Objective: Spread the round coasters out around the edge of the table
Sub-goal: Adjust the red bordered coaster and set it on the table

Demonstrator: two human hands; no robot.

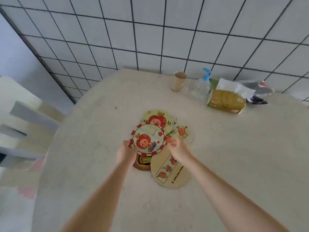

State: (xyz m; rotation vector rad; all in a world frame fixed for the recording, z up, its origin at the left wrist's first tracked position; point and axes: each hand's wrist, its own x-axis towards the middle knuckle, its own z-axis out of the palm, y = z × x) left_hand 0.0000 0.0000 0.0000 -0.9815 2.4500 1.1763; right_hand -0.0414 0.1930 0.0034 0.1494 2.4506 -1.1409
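Several round cartoon-printed coasters lie overlapped in a pile in the middle of the round beige table point(234, 156). On top is a coaster with a red-and-white rim point(148, 139). My left hand point(126, 152) pinches its left edge and my right hand point(178, 149) pinches its right edge. Beneath it lie a coaster with a red character point(157, 118), one with an orange figure point(184, 132), a tan coaster with a strip of figures point(170, 173) and a brown one point(142, 164), partly hidden by my left hand.
At the table's far side, along the tiled wall, stand a beige cup point(178, 81), a clear bottle with a blue pump point(203, 86), a yellow tissue pack point(225, 99) and a bowl with dark bits point(258, 93). A white chair point(25, 123) is at the left.
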